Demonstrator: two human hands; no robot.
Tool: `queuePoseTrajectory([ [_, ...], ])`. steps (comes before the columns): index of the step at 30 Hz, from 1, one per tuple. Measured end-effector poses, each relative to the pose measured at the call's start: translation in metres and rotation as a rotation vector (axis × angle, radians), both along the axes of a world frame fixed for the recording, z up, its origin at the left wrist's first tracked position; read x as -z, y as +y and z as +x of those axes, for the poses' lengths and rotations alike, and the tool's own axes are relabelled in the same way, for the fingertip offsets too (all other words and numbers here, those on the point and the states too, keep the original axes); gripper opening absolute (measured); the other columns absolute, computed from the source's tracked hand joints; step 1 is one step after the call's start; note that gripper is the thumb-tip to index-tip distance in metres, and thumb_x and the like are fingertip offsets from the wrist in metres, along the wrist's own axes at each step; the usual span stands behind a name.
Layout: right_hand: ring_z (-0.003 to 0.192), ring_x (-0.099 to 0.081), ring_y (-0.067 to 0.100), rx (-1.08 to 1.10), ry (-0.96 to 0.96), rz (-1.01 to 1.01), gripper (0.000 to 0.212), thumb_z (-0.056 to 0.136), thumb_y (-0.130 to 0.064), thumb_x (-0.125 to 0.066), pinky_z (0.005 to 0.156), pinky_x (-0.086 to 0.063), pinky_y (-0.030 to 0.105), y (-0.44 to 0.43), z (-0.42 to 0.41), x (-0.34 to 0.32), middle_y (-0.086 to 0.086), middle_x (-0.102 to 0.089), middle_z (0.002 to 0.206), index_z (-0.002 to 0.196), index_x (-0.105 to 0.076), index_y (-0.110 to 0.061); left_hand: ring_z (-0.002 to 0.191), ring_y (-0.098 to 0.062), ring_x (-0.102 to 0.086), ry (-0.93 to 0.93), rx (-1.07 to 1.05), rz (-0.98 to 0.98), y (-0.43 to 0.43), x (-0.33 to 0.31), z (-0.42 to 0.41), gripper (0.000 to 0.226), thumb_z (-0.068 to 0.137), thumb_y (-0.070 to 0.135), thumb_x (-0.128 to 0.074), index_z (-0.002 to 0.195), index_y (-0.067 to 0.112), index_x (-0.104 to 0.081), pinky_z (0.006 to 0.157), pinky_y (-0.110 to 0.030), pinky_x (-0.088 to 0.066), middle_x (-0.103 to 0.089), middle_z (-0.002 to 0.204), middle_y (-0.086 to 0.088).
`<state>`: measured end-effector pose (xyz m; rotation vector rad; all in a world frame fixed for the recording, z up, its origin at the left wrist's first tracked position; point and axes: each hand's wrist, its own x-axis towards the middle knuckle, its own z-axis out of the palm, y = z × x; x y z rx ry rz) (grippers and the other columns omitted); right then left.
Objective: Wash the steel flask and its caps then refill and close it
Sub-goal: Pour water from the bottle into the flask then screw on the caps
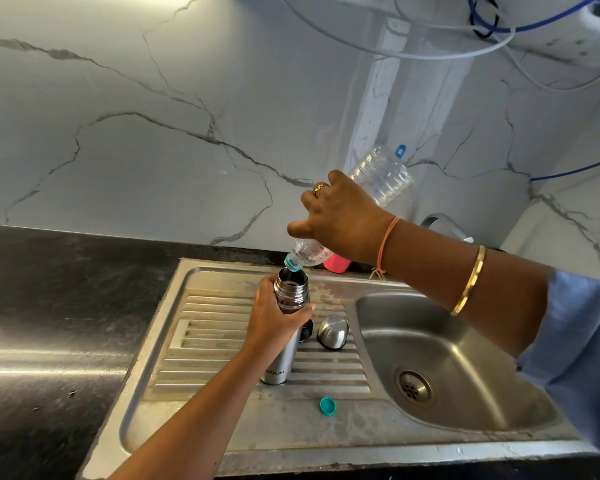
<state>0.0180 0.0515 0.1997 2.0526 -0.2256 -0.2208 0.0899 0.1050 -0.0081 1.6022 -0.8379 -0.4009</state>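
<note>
The steel flask (280,362) stands upright and uncapped on the ribbed drainboard (222,341), and my left hand (274,320) grips it just below its open mouth. My right hand (340,220) holds a clear plastic bottle (378,174) tipped neck-down, its teal-ringed mouth right at the flask's rim. The steel outer cap (332,331) rests on the drainboard to the right of the flask. A small black inner cap (306,330) peeks out behind the flask. The bottle's teal cap (327,406) lies nearer the front edge.
The sink bowl (465,375) with its drain is to the right, a tap (444,221) behind it. A pink object (336,263) sits at the back rim. Dark countertop (49,306) extends left; a marble wall and hanging tubes are behind.
</note>
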Motion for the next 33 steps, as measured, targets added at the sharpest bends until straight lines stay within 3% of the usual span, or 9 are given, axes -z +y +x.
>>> queuePoseTrajectory([
  [6, 0.109, -0.052, 0.026, 0.054, 0.051, 0.013, 0.062, 0.088, -0.035, -0.065, 0.095, -0.036, 0.038, 0.008, 0.0, 0.014, 0.008, -0.052, 0.114, 0.14, -0.032, -0.033, 0.089, -0.011, -0.059, 0.0, 0.0, -0.003, -0.002, 0.004, 0.001, 0.057, 0.068, 0.026, -0.082, 0.111, 0.027, -0.044, 0.066, -0.017, -0.042, -0.06, 0.104, 0.0],
  [10, 0.107, -0.052, 0.026, 0.04, -0.008, 0.055, 0.052, 0.094, -0.03, -0.055, 0.093, -0.035, 0.036, 0.004, -0.004, 0.005, 0.008, -0.048, 0.106, 0.14, -0.03, -0.032, 0.09, -0.011, -0.059, -0.004, -0.001, 0.0, -0.002, 0.005, 0.001, 0.058, 0.068, 0.027, -0.082, 0.112, 0.027, -0.043, 0.066, -0.017, -0.041, -0.059, 0.104, 0.001],
  [14, 0.112, -0.051, 0.028, 0.036, -0.082, 0.062, 0.054, 0.095, -0.028, -0.054, 0.094, -0.035, 0.038, 0.001, -0.008, -0.006, 0.012, -0.049, 0.122, 0.141, -0.027, -0.032, 0.093, -0.012, -0.058, -0.005, -0.01, 0.0, -0.003, 0.005, 0.001, 0.058, 0.069, 0.027, -0.083, 0.11, 0.029, -0.042, 0.071, -0.02, -0.042, -0.059, 0.105, 0.001],
  [20, 0.112, -0.051, 0.029, 0.107, -0.083, 0.188, 0.054, 0.095, -0.031, -0.052, 0.094, -0.036, 0.042, -0.006, -0.017, 0.017, 0.013, -0.049, 0.124, 0.143, -0.027, -0.031, 0.091, -0.01, -0.059, 0.006, 0.006, -0.011, 0.0, 0.003, 0.001, 0.057, 0.068, 0.029, -0.084, 0.11, 0.028, -0.044, 0.068, -0.017, -0.042, -0.06, 0.104, 0.003],
  [22, 0.11, -0.052, 0.029, 0.136, -0.117, 0.297, 0.058, 0.093, -0.028, -0.055, 0.088, -0.038, 0.04, -0.013, -0.021, 0.022, 0.012, -0.05, 0.124, 0.143, -0.025, -0.03, 0.09, -0.005, -0.059, 0.014, 0.014, -0.015, 0.002, 0.0, 0.002, 0.058, 0.067, 0.031, -0.085, 0.109, 0.029, -0.045, 0.067, -0.015, -0.041, -0.061, 0.103, 0.005],
  [25, 0.098, -0.056, 0.025, 0.209, -0.143, 0.497, 0.083, 0.077, -0.027, -0.074, 0.076, -0.044, 0.035, -0.03, -0.03, 0.029, 0.009, -0.053, 0.116, 0.143, -0.023, -0.03, 0.092, -0.002, -0.059, 0.028, 0.027, -0.042, 0.006, -0.001, 0.001, 0.063, 0.065, 0.031, -0.086, 0.113, 0.031, -0.044, 0.068, -0.012, -0.039, -0.062, 0.103, 0.01],
  [29, 0.075, -0.054, 0.012, 0.361, -0.258, 1.043, 0.091, 0.073, -0.019, -0.079, 0.063, -0.049, 0.026, -0.049, -0.043, 0.05, 0.007, -0.055, 0.117, 0.144, -0.022, -0.027, 0.104, -0.004, -0.057, 0.016, 0.038, -0.079, 0.008, 0.002, 0.002, 0.081, 0.062, 0.03, -0.088, 0.126, 0.035, -0.039, 0.085, -0.019, -0.046, -0.059, 0.115, 0.011],
  [33, 0.087, -0.061, 0.01, 0.372, -0.512, 1.538, 0.092, 0.074, -0.008, -0.078, 0.077, -0.055, 0.025, -0.056, -0.062, 0.076, -0.004, -0.049, 0.114, 0.146, -0.022, -0.023, 0.117, -0.012, -0.053, -0.033, 0.058, -0.093, 0.01, 0.005, 0.009, 0.093, 0.054, 0.043, -0.089, 0.131, 0.039, -0.034, 0.101, -0.036, -0.046, -0.054, 0.127, 0.007],
])
